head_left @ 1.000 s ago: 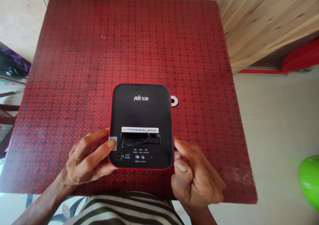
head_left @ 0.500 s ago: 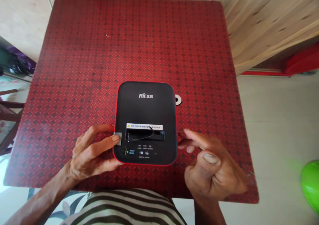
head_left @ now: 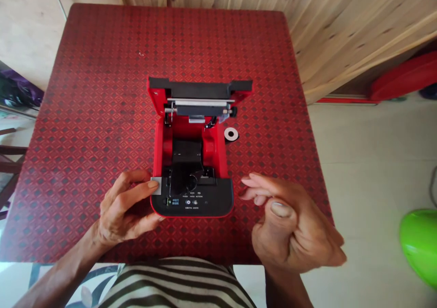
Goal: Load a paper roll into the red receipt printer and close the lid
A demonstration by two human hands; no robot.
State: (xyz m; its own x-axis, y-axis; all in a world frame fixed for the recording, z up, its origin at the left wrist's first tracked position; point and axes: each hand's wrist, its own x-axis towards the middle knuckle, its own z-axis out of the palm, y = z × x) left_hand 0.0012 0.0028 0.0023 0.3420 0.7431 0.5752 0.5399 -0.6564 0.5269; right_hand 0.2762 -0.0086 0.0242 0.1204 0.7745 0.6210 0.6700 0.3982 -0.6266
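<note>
- left hand, lower left, fingers narrow, one tip on the grey square side button of the red-and-black plastic printer, lid upright: best to brace the body.
- right hand, lower right, loosely curled, empty.

Matt black-and-red plastic printer on a patterned red tablecloth; wooden wall behind.

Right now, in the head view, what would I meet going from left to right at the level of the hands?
left hand → open red and black printer → right hand → green object at the picture's edge
</note>
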